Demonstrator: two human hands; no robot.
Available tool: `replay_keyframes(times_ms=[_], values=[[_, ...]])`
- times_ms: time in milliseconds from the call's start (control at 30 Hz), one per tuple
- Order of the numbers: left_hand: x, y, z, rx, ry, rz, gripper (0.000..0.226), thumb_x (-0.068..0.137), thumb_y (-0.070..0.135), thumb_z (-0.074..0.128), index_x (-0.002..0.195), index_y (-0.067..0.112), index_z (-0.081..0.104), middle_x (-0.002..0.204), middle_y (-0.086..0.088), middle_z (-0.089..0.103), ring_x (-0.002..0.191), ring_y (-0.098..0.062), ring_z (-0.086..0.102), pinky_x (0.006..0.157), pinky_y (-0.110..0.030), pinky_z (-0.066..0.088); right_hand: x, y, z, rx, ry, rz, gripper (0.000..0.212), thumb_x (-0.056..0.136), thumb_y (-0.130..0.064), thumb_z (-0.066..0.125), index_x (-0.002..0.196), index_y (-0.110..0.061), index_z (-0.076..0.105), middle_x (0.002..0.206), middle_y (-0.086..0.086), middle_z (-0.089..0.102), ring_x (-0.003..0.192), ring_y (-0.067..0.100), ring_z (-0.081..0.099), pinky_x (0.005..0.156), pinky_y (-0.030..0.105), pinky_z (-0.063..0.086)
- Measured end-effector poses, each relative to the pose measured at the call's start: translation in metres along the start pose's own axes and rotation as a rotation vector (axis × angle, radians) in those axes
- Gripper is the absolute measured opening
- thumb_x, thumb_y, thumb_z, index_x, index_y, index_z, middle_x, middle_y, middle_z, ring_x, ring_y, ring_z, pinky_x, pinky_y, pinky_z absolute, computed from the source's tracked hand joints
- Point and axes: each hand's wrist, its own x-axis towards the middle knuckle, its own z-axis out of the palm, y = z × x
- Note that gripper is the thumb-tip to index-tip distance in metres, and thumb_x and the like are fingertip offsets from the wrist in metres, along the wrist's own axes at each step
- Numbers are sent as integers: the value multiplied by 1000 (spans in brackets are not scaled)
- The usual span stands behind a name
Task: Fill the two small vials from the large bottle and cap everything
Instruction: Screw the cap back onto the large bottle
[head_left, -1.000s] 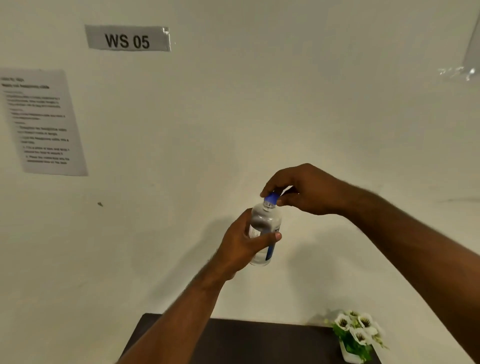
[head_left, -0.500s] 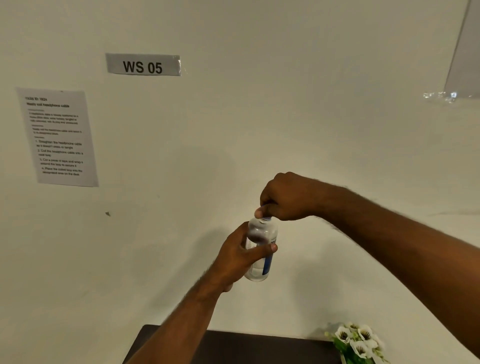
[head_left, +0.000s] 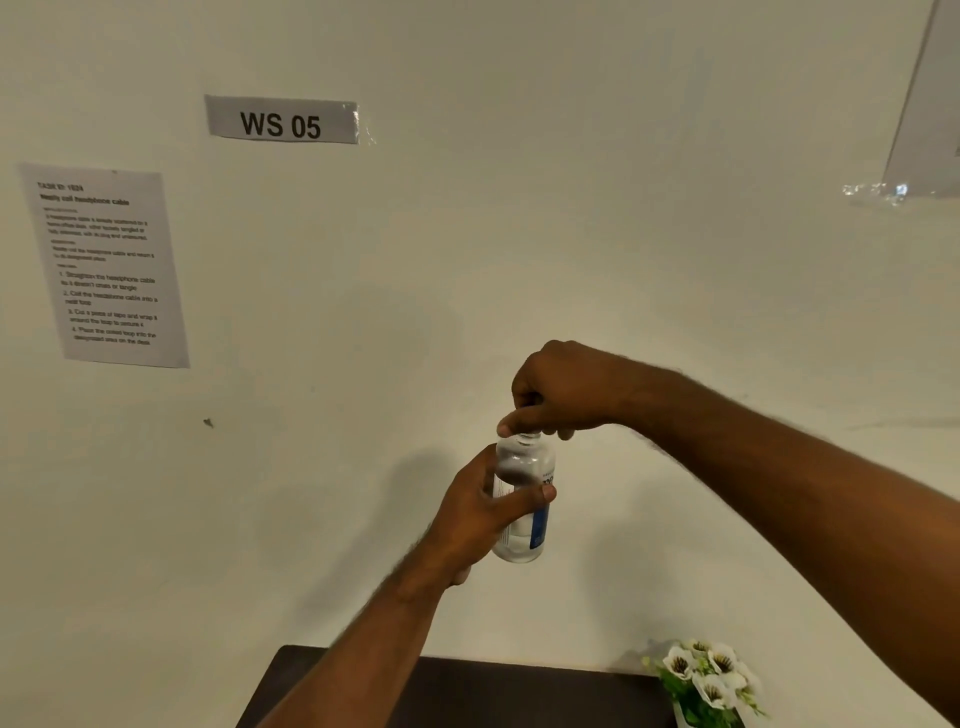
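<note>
the left hand is wrapped around the middle of the large bottle, thumb across its label, holding it upright in the air in front of the wall. the right hand sits right on top of the bottle, fingers curled tight over the neck; the cap is hidden under them. well below the bottle lies the dark table, with a small potted plant of white flowers below and right of it. up and left of the bottle hangs the ws 05 sign, and a printed sheet further left.
</note>
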Motion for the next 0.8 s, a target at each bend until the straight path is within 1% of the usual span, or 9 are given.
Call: replay_keyframes(times_ms=[100,167,233,333,433,533,600,667,800], values=[[2,2,0,-25,6,9,59,75,52,83,128,49,56,123,15,69,116,-17,67,98,-35,57,2,2,1,-55,20,-14,51,82,-70,64,103,-25,72,87,-13,70,68,2,63,66,19,44],[5,3,-1,-27,2,12,56,76,51,83,125,51,56,124,16,69,118,-18,66,100,-38,56,-2,6,-9,93,13,-58,46,80,-60,73,121,-38,67,105,-18,68,80,-2,64,72,13,46],[6,3,-2,-28,0,12,51,81,46,82,124,51,56,123,15,69,117,-18,66,102,-38,56,-4,9,-18,204,-17,-114,36,80,-41,82,114,-40,71,107,-20,72,86,-5,68,78,14,53],[5,-2,-1,-25,-8,8,53,83,41,82,131,41,58,121,10,71,113,-19,69,102,-42,57,-2,8,-15,122,-43,-111,25,79,-30,84,103,-34,77,94,-17,75,82,-6,68,79,22,57],[1,-6,2,-20,-7,-9,46,83,42,83,120,49,58,112,21,72,106,-13,71,88,-25,59,2,5,-4,22,-78,-60,19,81,-42,80,93,-27,76,74,-11,76,69,-1,70,70,25,58],[-2,-10,5,-26,-3,-19,42,82,45,83,114,54,57,109,27,70,104,-7,70,75,-12,55,4,4,8,-28,-74,5,36,81,-60,73,79,-24,72,58,-11,71,59,2,69,59,20,48],[-2,-11,7,-31,-3,-23,44,81,47,82,116,54,55,116,26,67,108,-8,68,82,-16,54,3,5,8,-44,-45,5,45,76,-68,71,93,-27,73,72,-12,73,67,5,68,70,25,52],[-1,-11,7,-31,-5,-28,45,83,46,81,119,53,55,119,22,67,110,-11,67,88,-20,54,0,7,-1,46,-26,-32,48,75,-63,76,114,-36,70,96,-18,72,80,-1,66,80,23,53],[-1,-13,6,-29,5,-12,48,84,43,81,125,47,56,119,18,69,110,-10,68,87,-19,56,-6,12,-15,214,-67,-82,24,78,-29,86,100,-35,78,91,-23,76,83,-10,68,81,23,57]])
